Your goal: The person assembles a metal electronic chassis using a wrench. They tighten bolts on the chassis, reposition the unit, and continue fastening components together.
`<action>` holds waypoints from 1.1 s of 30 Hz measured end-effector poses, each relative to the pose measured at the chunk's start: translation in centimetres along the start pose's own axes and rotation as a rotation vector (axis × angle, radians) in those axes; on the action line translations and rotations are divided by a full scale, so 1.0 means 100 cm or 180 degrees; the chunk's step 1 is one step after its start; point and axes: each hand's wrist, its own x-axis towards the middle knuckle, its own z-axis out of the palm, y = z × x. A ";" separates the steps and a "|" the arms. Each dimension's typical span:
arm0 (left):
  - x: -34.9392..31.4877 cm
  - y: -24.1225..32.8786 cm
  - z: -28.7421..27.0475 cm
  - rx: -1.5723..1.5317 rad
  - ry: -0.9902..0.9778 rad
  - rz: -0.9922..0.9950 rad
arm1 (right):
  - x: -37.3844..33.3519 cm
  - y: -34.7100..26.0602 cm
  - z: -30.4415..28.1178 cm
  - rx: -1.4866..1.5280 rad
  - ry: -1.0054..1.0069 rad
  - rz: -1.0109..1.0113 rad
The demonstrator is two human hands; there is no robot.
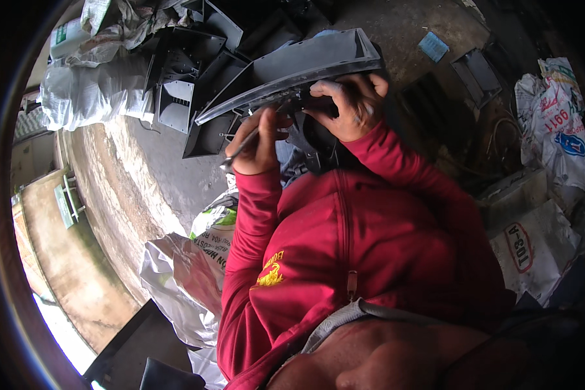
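Head view, and we're looking straight down on busy hands! Out on the left, the left hand (pixel 260 144) has its fingers wrapped around a slim metal tool (pixel 230 160), one end poking out low beside the wrist. Across on the right, the right hand (pixel 354 107) is curled at the near edge of a dark grey tray (pixel 305 62), holding it, thumb bent below the rim. And there's that tray, tilted right across the front of the person, above the lap! What exactly the fingers meet beneath the rim is too dark to tell. Beyond it, a jumble of black housings (pixel 205 78) crowds the grey floor (pixel 175 179), with a pale slotted panel (pixel 175 114) at its near side. Over on the right, a blue sheet (pixel 433 47) lies flat, and a printed white sack (pixel 556 123) slumps near the edge.
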 end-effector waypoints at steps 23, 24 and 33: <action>0.011 -0.019 -0.015 -0.0837 0.0051 -0.0963 | -0.002 0.002 0.002 0.0061 0.0037 0.0104; 0.007 -0.011 -0.013 -0.0605 -0.0018 -0.0748 | -0.003 0.002 0.001 0.0040 -0.0001 0.0111; 0.007 0.009 0.021 0.2711 -0.0337 0.2075 | -0.001 -0.001 -0.003 -0.0047 -0.0186 0.0046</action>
